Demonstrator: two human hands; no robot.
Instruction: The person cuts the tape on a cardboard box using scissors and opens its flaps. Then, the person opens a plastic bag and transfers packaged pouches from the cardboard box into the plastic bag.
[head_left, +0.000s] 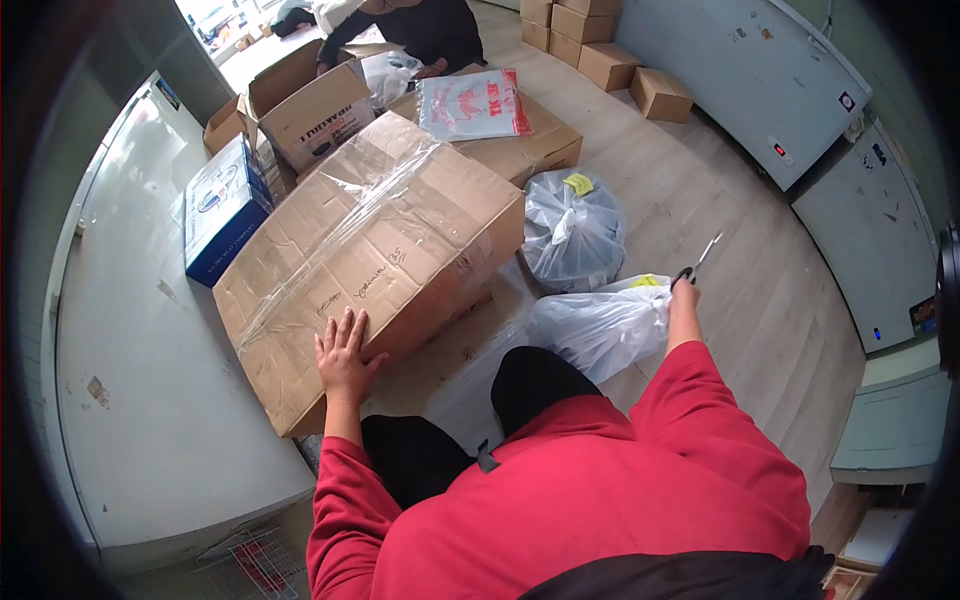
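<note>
A large taped cardboard box (pixel 400 215) with handwriting on top lies in front of me, tilted to the left. My left hand (pixel 344 360) rests flat on its near edge, fingers spread. Out to the right, my right hand (pixel 684 292) is closed on the dark handles of scissors (pixel 706 252), whose blades point up and away. Just left of that hand is a tied white plastic bag (pixel 605 325) with a yellow label. Behind it stands a second tied bag (pixel 573 230), also with a yellow label.
White chest freezers stand at left (pixel 150 330) and right (pixel 750 80). Behind the large box are an open carton (pixel 320 115), a blue-and-white box (pixel 225 210) and a printed bag (pixel 470 103) on another box. A person (pixel 430 35) leans there. Small boxes (pixel 662 95) sit at the back right.
</note>
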